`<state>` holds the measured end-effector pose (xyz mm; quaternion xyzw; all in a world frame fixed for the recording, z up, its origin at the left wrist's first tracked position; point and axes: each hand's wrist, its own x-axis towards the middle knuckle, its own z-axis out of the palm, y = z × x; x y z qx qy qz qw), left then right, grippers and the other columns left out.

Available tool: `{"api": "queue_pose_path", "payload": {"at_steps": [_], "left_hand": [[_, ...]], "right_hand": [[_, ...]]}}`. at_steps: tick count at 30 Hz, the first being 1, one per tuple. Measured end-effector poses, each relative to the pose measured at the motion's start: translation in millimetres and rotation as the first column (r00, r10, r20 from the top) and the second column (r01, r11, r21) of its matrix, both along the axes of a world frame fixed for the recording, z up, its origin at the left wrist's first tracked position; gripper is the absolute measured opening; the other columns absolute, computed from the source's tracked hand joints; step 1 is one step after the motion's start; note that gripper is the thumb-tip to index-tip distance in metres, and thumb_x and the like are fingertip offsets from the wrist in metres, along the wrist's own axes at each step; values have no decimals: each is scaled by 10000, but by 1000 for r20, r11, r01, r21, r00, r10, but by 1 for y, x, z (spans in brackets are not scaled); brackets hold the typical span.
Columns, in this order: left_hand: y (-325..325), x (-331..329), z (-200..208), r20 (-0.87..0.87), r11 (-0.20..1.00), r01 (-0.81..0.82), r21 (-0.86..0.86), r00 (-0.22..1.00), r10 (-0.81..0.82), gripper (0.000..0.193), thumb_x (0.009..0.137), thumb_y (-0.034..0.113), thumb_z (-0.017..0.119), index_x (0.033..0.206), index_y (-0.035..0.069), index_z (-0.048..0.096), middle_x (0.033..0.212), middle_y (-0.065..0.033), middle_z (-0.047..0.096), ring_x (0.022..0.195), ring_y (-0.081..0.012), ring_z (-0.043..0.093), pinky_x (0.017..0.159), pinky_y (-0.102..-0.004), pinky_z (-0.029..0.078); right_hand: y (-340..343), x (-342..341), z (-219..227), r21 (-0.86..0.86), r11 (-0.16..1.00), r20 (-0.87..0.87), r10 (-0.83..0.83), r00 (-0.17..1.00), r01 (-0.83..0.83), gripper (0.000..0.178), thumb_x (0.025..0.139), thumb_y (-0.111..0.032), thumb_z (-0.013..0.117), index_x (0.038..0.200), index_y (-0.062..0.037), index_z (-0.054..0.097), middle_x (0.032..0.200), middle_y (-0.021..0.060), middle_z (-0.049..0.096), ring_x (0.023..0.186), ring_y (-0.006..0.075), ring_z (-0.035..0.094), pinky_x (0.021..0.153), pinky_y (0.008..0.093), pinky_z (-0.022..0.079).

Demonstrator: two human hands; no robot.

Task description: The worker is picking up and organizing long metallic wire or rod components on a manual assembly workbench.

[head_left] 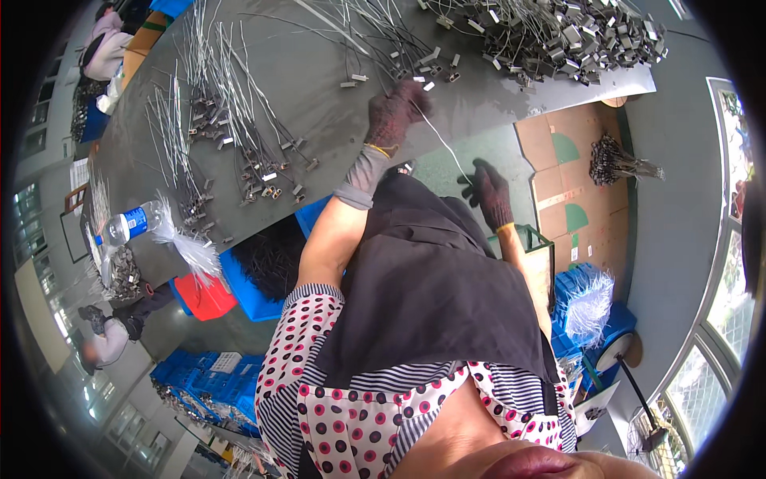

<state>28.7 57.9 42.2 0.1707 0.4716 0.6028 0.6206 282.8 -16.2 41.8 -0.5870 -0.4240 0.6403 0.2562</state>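
Observation:
My left hand (396, 116), in a dark reddish knit glove, is over the near edge of the grey table (335, 128), closed on a thin white wire (441, 137). From its fingers the wire slants down to my right hand (488, 195), in a similar glove, out past the table edge. The wire's lower end meets the right hand's curled fingertips, some of which stand apart. Just beyond my left hand lie several cables with small metal connectors (431, 72). The palm sides of both hands are hidden.
A big heap of connectors (574, 40) covers the table's far right. Wire bundles (231, 112) and a plastic bottle (132, 223) are on the left. Blue bins (255, 271) stand below the table edge. Flattened cardboard (566, 176) bearing a cable bundle (618, 160) is at right. Other people are at far left.

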Motion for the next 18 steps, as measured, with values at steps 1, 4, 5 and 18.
{"api": "queue_pose_path", "payload": {"at_steps": [1, 4, 5, 18], "left_hand": [[1, 4, -6, -102, 999, 45, 13, 994, -43, 300, 972, 275, 621, 1018, -16, 673, 888, -121, 696, 766, -221, 700, 705, -378, 613], [-13, 48, -12, -116, 996, 85, -9, 990, -85, 263, 983, 252, 603, 997, 5, 692, 897, -96, 700, 780, -175, 686, 714, -269, 564], [-15, 56, -8, -77, 997, 77, -19, 994, -79, 245, 983, 244, 602, 995, 17, 695, 878, -77, 697, 748, -150, 671, 668, -248, 544], [34, -24, -20, -837, 841, 37, -540, -124, -532, 192, 892, 229, 606, 948, 65, 689, 851, -160, 695, 753, -309, 697, 598, -400, 526]], "right_hand": [[17, -17, 7, -3, 1000, -62, -6, 998, 6, 509, 1013, -358, 476, 1340, 32, 492, 895, 165, 704, 608, 160, 627, 503, 266, 467], [71, -70, 36, 113, 994, -135, 30, 990, -15, 509, 1031, -374, 400, 1321, 40, 462, 941, 196, 708, 621, 201, 672, 482, 301, 495], [92, -78, 28, 192, 979, -20, 76, 997, -71, 502, 1030, -379, 396, 1301, 38, 472, 909, 216, 695, 611, 219, 674, 475, 317, 500], [138, -143, 47, 611, 737, 171, 234, 957, -289, 402, 916, -397, 603, 1079, -35, 660, 982, 218, 680, 936, 399, 652, 787, 447, 515]]}}
